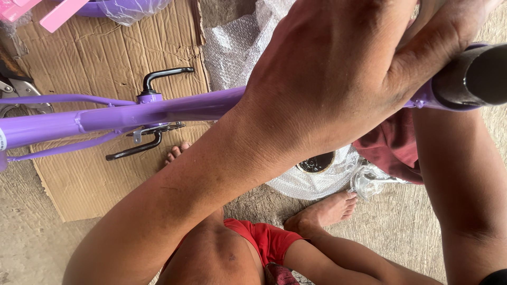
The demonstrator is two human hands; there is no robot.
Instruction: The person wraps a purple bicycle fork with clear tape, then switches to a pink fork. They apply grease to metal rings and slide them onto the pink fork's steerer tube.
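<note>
I'm gripping the purple bike frame (pixel 174 108) near its front end with my left hand (pixel 338 63), fingers curled down over the tube, closed tight on it. My right hand (pixel 454 21) is mostly cut off by the top edge of the view; can't tell how closed it is, though it's sitting right against the black tube end (pixel 478 76). The frame is running across the view above the floor, its rear half hanging over the cardboard sheet (pixel 105 58), with black cranks (pixel 153 79) sticking out either side. Bubble wrap (pixel 237 42) is lying just past the cardboard's right edge. Another person in red shorts (pixel 264 240) is crouching below the frame, bare foot (pixel 325 211) on the concrete floor (pixel 401 232).
</note>
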